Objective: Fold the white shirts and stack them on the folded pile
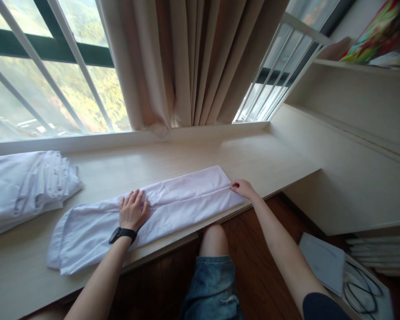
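A white garment [186, 211], folded into a long strip, lies along the pale wooden ledge [200, 153]; its kind is hard to make out, though it looks like a shirt. My left hand [132, 211], with a black watch on the wrist, rests flat on the middle of it, fingers spread. At the strip's right end, my right hand [242, 188] pinches the edge of the white cloth between thumb and fingers. A crease runs lengthwise between both hands.
A stack of folded white clothes [23, 189] sits at the left. Behind the ledge hang beige curtains [193, 62] and barred windows [49, 75]. Shelving [346, 115] stands at the right. A flat grey object [322, 262] and a black cable [362, 289] lie low at the right.
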`<state>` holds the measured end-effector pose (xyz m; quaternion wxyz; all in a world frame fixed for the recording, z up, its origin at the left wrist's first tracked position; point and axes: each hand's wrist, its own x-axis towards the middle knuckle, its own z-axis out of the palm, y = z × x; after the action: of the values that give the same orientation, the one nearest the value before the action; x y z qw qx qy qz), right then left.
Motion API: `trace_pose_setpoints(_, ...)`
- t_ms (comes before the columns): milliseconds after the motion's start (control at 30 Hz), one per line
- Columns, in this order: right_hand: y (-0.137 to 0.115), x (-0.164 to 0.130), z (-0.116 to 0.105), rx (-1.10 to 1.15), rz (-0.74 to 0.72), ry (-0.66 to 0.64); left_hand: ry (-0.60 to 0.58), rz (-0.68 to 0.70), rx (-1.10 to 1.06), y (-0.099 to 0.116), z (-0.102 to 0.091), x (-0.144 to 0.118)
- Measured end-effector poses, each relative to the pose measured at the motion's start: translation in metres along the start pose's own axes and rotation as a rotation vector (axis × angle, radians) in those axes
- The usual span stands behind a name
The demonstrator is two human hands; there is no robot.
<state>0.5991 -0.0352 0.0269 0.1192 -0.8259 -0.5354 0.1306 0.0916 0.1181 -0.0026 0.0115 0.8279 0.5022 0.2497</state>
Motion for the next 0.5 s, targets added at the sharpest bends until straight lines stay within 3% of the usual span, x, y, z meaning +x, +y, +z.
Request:
trace_pose_setpoints(200, -0.023, -0.003, 0.014, -0.098, 0.066, 0.15, -0.006, 0.017, -0.021, 0.001, -0.001, 0.0)
trace_pose_setpoints(333, -0.032, -0.02, 0.032, -0.217, 0.052, 0.323, 0.038, 0.022, -0.039, 0.001, -0.002, 0.001)
trace_pose_setpoints(500, -0.037, -0.04, 0.061, -0.237, -0.087, 0.324, 0.113, 0.041, -0.043, 0.003, -0.011, 0.001)
